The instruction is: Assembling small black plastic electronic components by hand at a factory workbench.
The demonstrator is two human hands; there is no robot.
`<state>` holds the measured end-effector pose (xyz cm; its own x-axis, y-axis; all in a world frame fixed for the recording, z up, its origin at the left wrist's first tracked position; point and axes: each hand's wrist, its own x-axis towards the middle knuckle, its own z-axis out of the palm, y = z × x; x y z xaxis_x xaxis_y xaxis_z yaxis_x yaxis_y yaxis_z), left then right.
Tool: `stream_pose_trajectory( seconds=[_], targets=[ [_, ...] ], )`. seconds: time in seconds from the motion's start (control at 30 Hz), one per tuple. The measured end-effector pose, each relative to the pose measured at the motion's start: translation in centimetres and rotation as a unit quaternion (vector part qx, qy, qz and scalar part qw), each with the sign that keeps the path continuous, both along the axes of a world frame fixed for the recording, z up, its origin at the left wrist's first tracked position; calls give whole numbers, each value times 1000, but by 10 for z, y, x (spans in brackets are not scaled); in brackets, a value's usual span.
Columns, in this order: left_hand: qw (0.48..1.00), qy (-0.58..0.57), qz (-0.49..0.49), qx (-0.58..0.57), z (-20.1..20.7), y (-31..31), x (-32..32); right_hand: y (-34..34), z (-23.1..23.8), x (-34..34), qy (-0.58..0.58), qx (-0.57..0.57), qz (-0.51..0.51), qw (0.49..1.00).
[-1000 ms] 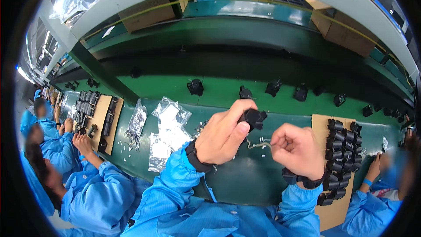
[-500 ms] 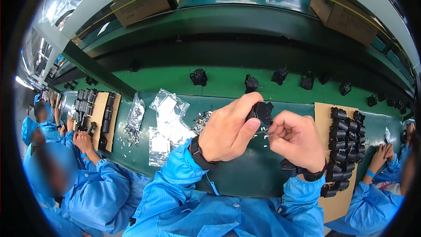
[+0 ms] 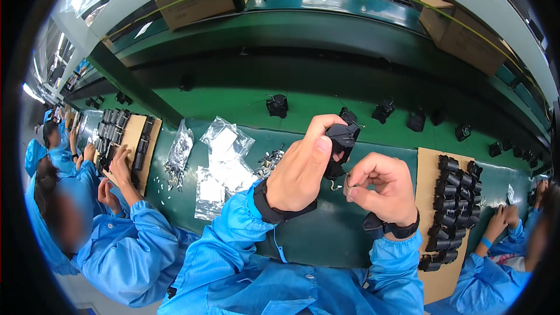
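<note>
My left hand grips a black moulded plastic part, fingers behind it and thumb on the near side. The part is tilted upright, and a short thin wire shows at its lower end. Just right of that end, my right hand is closed in a pinch, thumb against forefinger. A tiny dark bit shows at those fingertips, too small to name. On the bench left of my left hand lie a pile of small wired pieces and clear plastic bags.
Rows of black parts stand on a cardboard sheet at the right. More black parts sit spaced along the green belt beyond the bench. Co-workers in blue sleeves work close on both sides. A green post rises left.
The black part has turned more upright in my left hand. My right hand has shifted slightly left and down, still pinched. The left co-worker's hands have moved.
</note>
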<state>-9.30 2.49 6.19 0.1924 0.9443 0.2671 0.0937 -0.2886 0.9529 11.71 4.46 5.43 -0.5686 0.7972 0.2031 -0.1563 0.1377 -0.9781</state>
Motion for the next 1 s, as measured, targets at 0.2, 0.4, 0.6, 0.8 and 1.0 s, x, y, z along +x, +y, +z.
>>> stream_pose_trajectory(
  seconds=[0.2,0.4,0.6,0.8,1.0],
  targets=[
    [999,45,4,-12,3,2,-2,3,-8,-5,-4,-3,-7,1000],
    [999,-12,10,-36,0,4,-4,4,-4,-10,-97,95,-108,985],
    [997,66,24,-31,6,1,-1,-3,5,-15,-158,155,-146,964],
    [994,93,27,-48,4,3,-1,-1,1,-14,-151,143,-122,971],
    [997,24,-26,-65,-11,13,-10,7,9,-11,-122,-75,-15,989]
  ],
)
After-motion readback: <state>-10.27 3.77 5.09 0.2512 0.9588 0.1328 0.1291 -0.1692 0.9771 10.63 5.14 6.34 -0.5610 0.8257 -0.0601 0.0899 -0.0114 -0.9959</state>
